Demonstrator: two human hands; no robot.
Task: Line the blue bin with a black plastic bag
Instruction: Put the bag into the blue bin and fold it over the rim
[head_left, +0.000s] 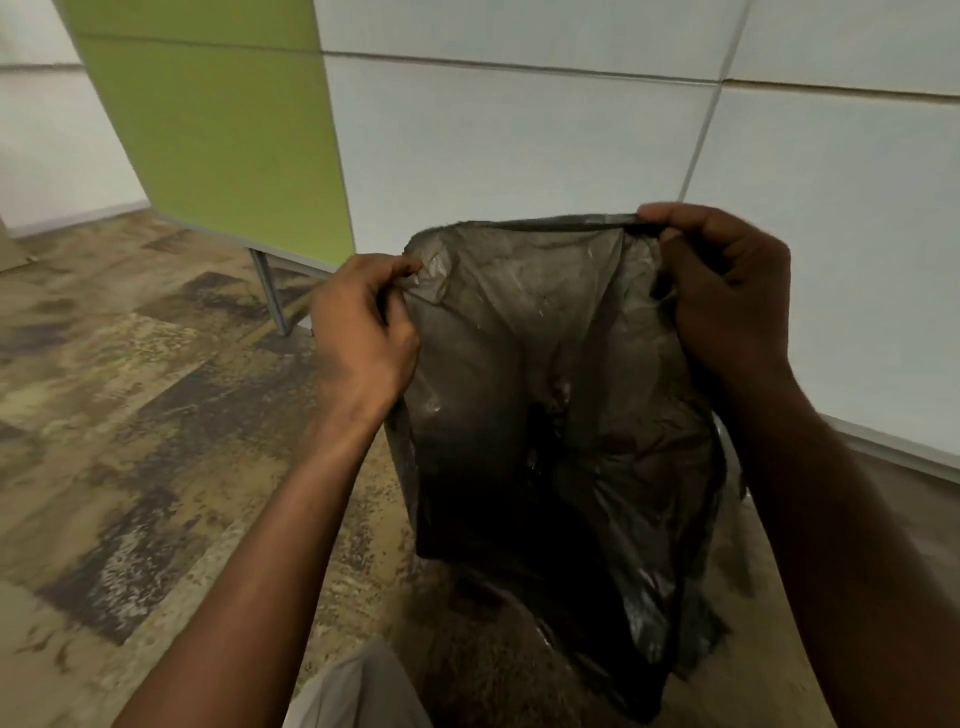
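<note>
The upper edge of the black plastic bag (561, 395) is pinched in the closed grip of the left hand (358, 332) and of the right hand (727, 296). The bag is held up, hanging above the patterned floor (130, 415), before a white wall (519, 145).

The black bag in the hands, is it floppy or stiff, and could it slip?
Probably very floppy: the black bag hangs crumpled and sagging below the left hand and right hand. Likely light, since pinched fingers alone hold it. Its shiny film looks slippery and perhaps tearable.
</note>
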